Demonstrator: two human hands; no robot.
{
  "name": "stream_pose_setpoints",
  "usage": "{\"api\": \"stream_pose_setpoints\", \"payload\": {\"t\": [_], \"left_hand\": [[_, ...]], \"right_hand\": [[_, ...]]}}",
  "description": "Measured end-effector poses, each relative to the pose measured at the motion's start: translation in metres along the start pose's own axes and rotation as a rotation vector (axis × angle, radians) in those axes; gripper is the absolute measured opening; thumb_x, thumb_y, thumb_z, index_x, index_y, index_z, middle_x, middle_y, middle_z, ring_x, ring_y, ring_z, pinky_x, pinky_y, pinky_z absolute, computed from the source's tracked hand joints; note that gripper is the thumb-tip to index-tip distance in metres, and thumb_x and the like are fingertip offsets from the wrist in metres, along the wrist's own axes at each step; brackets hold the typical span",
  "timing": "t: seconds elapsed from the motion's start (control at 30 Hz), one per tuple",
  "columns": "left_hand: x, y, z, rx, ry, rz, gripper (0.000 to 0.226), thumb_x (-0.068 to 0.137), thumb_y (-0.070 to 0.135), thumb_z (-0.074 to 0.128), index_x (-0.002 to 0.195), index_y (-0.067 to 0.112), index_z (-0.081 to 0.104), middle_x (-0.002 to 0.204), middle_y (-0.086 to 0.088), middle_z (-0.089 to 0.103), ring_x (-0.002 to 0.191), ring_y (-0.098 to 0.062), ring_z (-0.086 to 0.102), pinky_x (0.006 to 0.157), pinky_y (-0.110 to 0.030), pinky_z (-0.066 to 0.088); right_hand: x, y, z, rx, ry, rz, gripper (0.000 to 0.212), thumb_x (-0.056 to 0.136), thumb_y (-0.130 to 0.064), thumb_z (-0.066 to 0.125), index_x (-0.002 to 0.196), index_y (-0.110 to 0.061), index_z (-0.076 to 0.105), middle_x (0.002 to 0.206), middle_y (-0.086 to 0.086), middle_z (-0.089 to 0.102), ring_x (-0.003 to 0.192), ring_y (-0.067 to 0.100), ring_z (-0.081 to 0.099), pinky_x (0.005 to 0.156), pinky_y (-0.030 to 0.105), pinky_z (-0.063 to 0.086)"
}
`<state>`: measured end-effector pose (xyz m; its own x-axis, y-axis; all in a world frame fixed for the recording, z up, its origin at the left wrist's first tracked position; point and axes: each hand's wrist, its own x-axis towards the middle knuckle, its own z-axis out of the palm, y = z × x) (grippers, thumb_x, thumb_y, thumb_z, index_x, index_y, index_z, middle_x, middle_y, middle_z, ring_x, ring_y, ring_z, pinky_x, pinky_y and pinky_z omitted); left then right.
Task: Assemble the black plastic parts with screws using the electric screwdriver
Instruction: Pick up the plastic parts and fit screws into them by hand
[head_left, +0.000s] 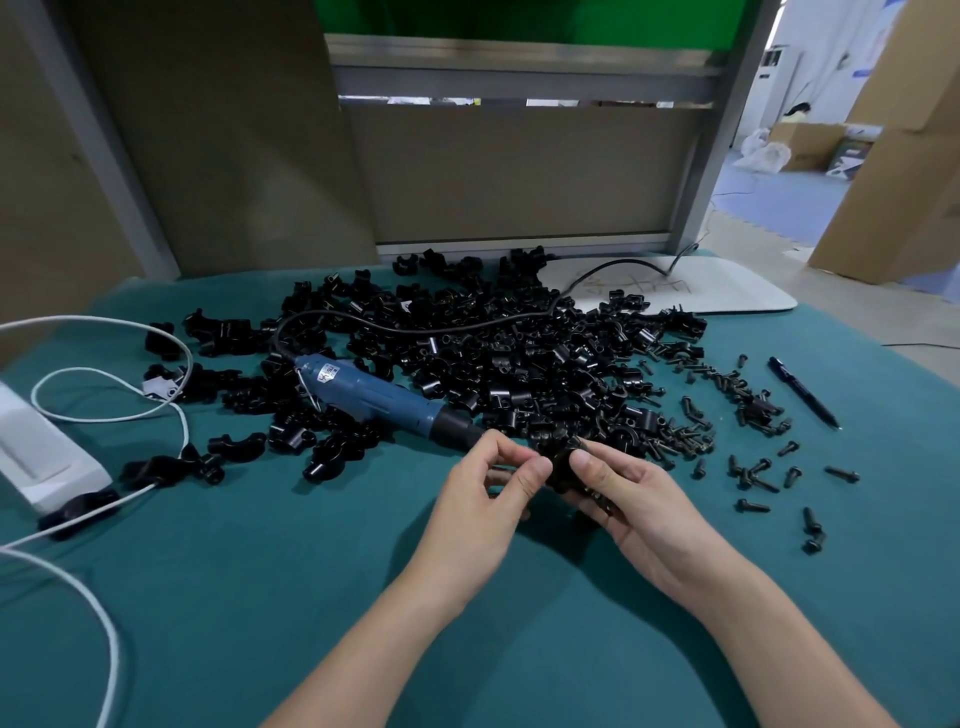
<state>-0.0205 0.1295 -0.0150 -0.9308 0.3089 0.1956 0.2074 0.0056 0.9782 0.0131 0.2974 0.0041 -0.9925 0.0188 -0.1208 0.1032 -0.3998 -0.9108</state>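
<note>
Head view: the black plastic part (563, 465), held just above the surface (311, 597), could slip or seat crooked, since only fingertips hold it and I cannot tell whether a screw is in. The left hand (483, 499) pinches its left side between thumb and forefinger; the right hand (634, 499) curls round its right side, thumb on top. Beyond, the electric screwdriver (374, 397) lies untouched against the parts pile (519, 353), with loose screws (748, 405) to the right that a careless reach could scatter.

Fingers (536, 470) hide most of the black part (562, 470); the white cable (67, 318) exits at left.
</note>
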Motion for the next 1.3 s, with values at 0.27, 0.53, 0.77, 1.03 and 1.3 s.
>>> {"api": "stream_pose_setpoints", "payload": {"t": [0.27, 0.53, 0.77, 1.03, 1.3], "left_hand": [[-0.002, 0.007, -0.002, -0.162, -0.034, -0.055, 0.018, 0.088, 0.048, 0.07, 0.105, 0.043, 0.065, 0.102, 0.013, 0.07, 0.098, -0.011, 0.068, 0.075, -0.022, 0.054], [-0.002, 0.005, -0.004, -0.058, -0.075, 0.005, 0.016, 0.1, 0.028, 0.062, 0.101, 0.042, 0.07, 0.096, 0.014, 0.069, 0.093, -0.006, 0.064, 0.073, -0.023, 0.054], [-0.002, 0.006, 0.0, -0.056, 0.018, -0.044, 0.004, 0.094, 0.033, 0.07, 0.092, 0.035, 0.067, 0.09, 0.015, 0.071, 0.089, -0.007, 0.066, 0.072, -0.025, 0.056], [-0.007, 0.009, 0.0, 0.147, -0.033, 0.153, 0.028, 0.1, 0.011, 0.059, 0.102, 0.036, 0.07, 0.106, 0.017, 0.064, 0.103, -0.002, 0.062, 0.081, -0.009, 0.042], [-0.008, 0.01, 0.005, 0.083, -0.01, 0.017, 0.003, 0.097, 0.037, 0.065, 0.098, 0.035, 0.065, 0.098, 0.014, 0.07, 0.089, -0.007, 0.065, 0.08, -0.028, 0.052]], "right_hand": [[0.002, 0.001, -0.004, 0.026, 0.005, 0.003, 0.04, 0.072, -0.03, 0.08, 0.107, -0.011, 0.081, 0.118, 0.016, 0.075, 0.107, 0.022, 0.073, 0.086, 0.023, 0.059], [0.002, 0.001, -0.003, 0.006, -0.012, -0.014, 0.035, 0.072, -0.029, 0.08, 0.103, -0.015, 0.083, 0.113, 0.011, 0.078, 0.103, 0.018, 0.075, 0.083, 0.021, 0.058], [0.004, 0.003, -0.004, 0.003, -0.008, -0.012, 0.036, 0.071, -0.028, 0.08, 0.103, -0.012, 0.083, 0.115, 0.015, 0.077, 0.101, 0.02, 0.075, 0.083, 0.022, 0.059], [0.002, 0.0, -0.008, 0.02, -0.074, 0.004, 0.034, 0.088, -0.025, 0.07, 0.113, -0.003, 0.077, 0.122, 0.019, 0.071, 0.111, 0.026, 0.068, 0.088, 0.028, 0.059], [-0.001, -0.001, -0.008, 0.08, -0.139, 0.079, 0.029, 0.098, -0.021, 0.061, 0.11, 0.003, 0.074, 0.114, 0.023, 0.071, 0.106, 0.03, 0.071, 0.088, 0.034, 0.061]]}}
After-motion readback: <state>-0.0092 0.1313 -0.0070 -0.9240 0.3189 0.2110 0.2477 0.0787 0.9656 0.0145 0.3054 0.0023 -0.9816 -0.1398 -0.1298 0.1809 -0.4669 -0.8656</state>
